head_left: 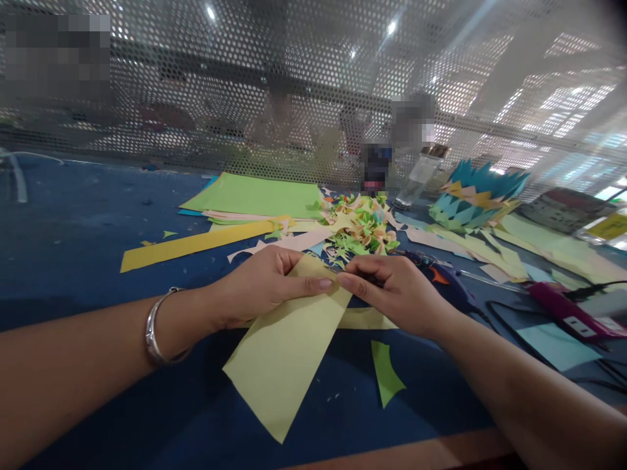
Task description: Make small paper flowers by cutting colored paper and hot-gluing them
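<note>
A pale yellow sheet of paper (289, 352) slants toward me over the blue table. My left hand (274, 284) grips its upper part, thumb on top and fingers beneath. At the sheet's upper right edge, my right hand (386, 284) is closed, thumb against the bent index finger. A thin dark metal tool (336, 268) shows at these fingertips and touches the paper; its rest is hidden in the hand. Under the sheet lies a pale yellow strip (367, 318). A green paper offcut (386, 372) lies nearer me.
Beyond my hands is a heap of paper scraps and small folded pieces (362, 225). Green sheets (259, 196) and a yellow strip (196, 246) lie left. At right are a glue gun (448, 282), a purple power strip (563, 312) with cables, a paper crown (477, 196) and a bottle (416, 179).
</note>
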`<act>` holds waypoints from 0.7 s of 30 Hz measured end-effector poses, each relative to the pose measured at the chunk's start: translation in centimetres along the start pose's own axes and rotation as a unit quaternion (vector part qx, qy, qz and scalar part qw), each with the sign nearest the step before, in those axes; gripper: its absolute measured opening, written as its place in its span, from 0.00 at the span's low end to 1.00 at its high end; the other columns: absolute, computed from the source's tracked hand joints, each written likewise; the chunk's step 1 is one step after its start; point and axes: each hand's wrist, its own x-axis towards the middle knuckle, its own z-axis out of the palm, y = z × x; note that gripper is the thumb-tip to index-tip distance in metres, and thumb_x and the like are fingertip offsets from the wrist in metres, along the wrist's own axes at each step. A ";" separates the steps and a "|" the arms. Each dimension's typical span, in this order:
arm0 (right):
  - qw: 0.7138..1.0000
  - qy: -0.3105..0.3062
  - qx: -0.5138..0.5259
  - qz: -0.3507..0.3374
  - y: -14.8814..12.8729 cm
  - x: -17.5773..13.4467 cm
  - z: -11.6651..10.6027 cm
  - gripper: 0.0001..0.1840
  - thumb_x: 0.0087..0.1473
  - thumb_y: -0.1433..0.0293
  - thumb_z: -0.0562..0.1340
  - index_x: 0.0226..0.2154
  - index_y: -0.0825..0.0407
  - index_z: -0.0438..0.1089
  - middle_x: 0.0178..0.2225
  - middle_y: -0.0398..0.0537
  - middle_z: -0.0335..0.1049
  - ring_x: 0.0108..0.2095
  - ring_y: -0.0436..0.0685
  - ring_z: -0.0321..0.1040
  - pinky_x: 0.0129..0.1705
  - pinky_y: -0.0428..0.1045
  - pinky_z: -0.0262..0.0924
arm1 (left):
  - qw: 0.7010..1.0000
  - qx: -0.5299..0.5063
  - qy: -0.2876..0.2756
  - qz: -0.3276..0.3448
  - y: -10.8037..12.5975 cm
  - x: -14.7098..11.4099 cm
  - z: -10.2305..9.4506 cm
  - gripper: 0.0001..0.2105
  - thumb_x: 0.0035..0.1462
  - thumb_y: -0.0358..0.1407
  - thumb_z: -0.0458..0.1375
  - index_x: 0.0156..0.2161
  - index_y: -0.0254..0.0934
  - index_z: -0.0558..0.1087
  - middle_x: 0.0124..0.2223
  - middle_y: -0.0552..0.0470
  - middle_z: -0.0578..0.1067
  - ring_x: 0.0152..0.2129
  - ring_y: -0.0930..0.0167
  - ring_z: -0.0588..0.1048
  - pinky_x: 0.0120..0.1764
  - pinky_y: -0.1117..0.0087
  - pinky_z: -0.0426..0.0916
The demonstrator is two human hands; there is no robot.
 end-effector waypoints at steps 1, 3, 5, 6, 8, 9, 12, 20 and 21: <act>1.000 0.001 -0.001 0.001 0.0 0.0 0.0 0.23 0.64 0.53 0.58 0.25 0.52 0.65 0.23 0.39 0.56 0.26 0.48 0.53 0.27 0.47 0.47 | 1.000 0.001 0.005 0.001 0.0 -0.1 0.0 0.11 0.51 0.41 0.69 0.32 0.36 0.77 0.26 0.55 0.79 0.18 0.77 0.73 0.21 0.78 0.64; 1.000 -0.001 0.000 0.001 0.1 0.1 0.0 0.23 0.64 0.53 0.57 0.25 0.52 0.65 0.23 0.39 0.55 0.25 0.48 0.53 0.27 0.47 0.47 | 1.000 0.005 0.011 0.005 0.1 -0.1 0.1 0.12 0.52 0.42 0.69 0.30 0.35 0.76 0.25 0.55 0.78 0.16 0.77 0.72 0.20 0.78 0.64; 1.000 -0.005 0.004 0.000 0.1 0.1 -0.1 0.22 0.64 0.54 0.58 0.25 0.52 0.64 0.23 0.38 0.54 0.25 0.48 0.53 0.27 0.47 0.47 | 1.000 0.010 0.010 0.009 0.1 -0.1 0.1 0.13 0.54 0.43 0.68 0.28 0.35 0.75 0.24 0.54 0.77 0.16 0.77 0.71 0.20 0.78 0.64; 1.000 -0.005 0.005 -0.001 0.1 0.1 -0.1 0.22 0.64 0.54 0.59 0.25 0.52 0.64 0.23 0.38 0.54 0.25 0.48 0.53 0.27 0.47 0.47 | 1.000 0.012 0.010 0.011 0.1 0.0 0.1 0.13 0.55 0.43 0.67 0.28 0.35 0.75 0.23 0.54 0.77 0.16 0.77 0.71 0.20 0.78 0.64; 1.000 -0.004 0.006 -0.001 0.1 0.1 -0.1 0.22 0.63 0.53 0.59 0.25 0.52 0.65 0.23 0.38 0.55 0.25 0.48 0.53 0.27 0.47 0.47 | 1.000 0.014 0.008 0.013 0.0 0.1 0.1 0.13 0.56 0.42 0.66 0.28 0.34 0.76 0.23 0.53 0.77 0.16 0.77 0.71 0.21 0.78 0.64; 1.000 -0.003 0.005 -0.001 0.0 0.1 0.0 0.23 0.63 0.53 0.59 0.25 0.52 0.65 0.23 0.39 0.56 0.25 0.48 0.53 0.26 0.47 0.46 | 1.000 0.013 0.005 0.014 0.0 0.1 0.1 0.13 0.56 0.42 0.66 0.28 0.35 0.76 0.24 0.53 0.77 0.16 0.77 0.71 0.21 0.78 0.64; 1.000 -0.001 0.005 0.000 0.0 0.1 0.0 0.24 0.63 0.51 0.58 0.26 0.52 0.66 0.22 0.39 0.56 0.25 0.48 0.53 0.26 0.47 0.46 | 1.000 0.006 -0.009 0.017 -0.2 0.2 0.0 0.12 0.57 0.43 0.66 0.29 0.35 0.78 0.25 0.53 0.78 0.17 0.77 0.72 0.22 0.78 0.65; 1.000 -0.004 0.006 0.000 0.1 -0.1 0.1 0.24 0.64 0.52 0.57 0.26 0.52 0.67 0.23 0.39 0.56 0.25 0.48 0.52 0.26 0.47 0.46 | 0.999 -0.017 -0.033 0.020 -0.4 0.2 -0.1 0.12 0.58 0.42 0.65 0.30 0.35 0.79 0.24 0.55 0.77 0.16 0.79 0.71 0.20 0.79 0.63; 1.000 -0.006 0.007 0.001 0.1 -0.2 0.1 0.24 0.64 0.52 0.56 0.26 0.52 0.67 0.23 0.39 0.55 0.24 0.48 0.52 0.25 0.47 0.46 | 0.999 -0.019 -0.036 0.017 -0.4 0.1 -0.1 0.12 0.57 0.42 0.65 0.30 0.35 0.79 0.23 0.55 0.77 0.16 0.79 0.70 0.20 0.79 0.62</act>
